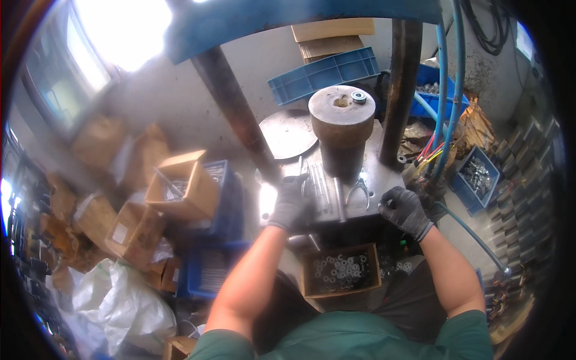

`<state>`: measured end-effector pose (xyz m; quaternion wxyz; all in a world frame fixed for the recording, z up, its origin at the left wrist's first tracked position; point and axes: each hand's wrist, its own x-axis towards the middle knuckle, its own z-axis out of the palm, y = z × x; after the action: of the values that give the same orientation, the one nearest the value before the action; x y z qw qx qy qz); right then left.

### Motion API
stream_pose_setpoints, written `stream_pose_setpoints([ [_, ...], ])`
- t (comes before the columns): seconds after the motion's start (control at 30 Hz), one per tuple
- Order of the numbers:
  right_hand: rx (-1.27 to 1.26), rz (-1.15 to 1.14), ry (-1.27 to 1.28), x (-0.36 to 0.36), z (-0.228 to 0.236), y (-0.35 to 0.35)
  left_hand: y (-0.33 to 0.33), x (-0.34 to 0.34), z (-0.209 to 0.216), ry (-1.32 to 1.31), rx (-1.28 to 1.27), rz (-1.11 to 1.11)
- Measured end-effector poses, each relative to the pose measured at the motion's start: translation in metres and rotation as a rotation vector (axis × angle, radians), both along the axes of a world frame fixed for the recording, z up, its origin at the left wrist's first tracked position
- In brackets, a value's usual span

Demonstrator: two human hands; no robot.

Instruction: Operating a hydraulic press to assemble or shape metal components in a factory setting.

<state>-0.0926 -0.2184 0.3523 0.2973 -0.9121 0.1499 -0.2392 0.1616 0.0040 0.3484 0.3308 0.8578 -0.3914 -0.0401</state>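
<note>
Head-camera view: a grey steel press bench [384,174] is being leaned over by a person in a green shirt. The left hand in a dark grey glove [292,203] is being rested on the bench's left edge, its fingers [298,187] curled around the ends of some thin steel rods [321,191]. The right hand in a dark grey glove [405,210] is being held at the bench's front right corner; whether its fingers are gripping anything cannot be told. Silver pliers [360,189] are lying between the hands. A heavy dark metal cylinder [342,129] is standing at twelve o'clock from the hands, with a small bearing ring [359,96] on top. A wooden box of metal washers [341,270] is sitting at six o'clock, below the bench.
</note>
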Motion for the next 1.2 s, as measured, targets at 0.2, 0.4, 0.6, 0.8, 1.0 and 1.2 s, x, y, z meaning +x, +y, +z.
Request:
stream_pose_setpoints([
  [0.2,0.156,-0.053,-0.111,0.007,0.011,0.007,0.021,0.009,0.006,-0.083,0.12,-0.079],
  [0.4,0.853,-0.091,-0.166,0.01,0.023,0.009,0.026,0.011,0.014,0.196,0.142,0.131],
  [0.6,1.265,-0.079,-0.314,0.01,0.011,-0.003,0.022,0.012,0.017,0.143,0.115,0.242],
  [0.8,1.503,-0.086,-0.341,0.01,0.003,-0.007,0.023,0.032,0.004,-0.049,0.193,0.289],
  [1.0,1.603,-0.015,-0.361,0.005,-0.005,-0.018,0.024,0.034,0.023,-0.085,-0.147,0.348],
  [1.2,1.648,-0.003,-0.384,0.005,-0.004,-0.016,0.031,0.027,0.037,0.055,-0.699,0.249],
])
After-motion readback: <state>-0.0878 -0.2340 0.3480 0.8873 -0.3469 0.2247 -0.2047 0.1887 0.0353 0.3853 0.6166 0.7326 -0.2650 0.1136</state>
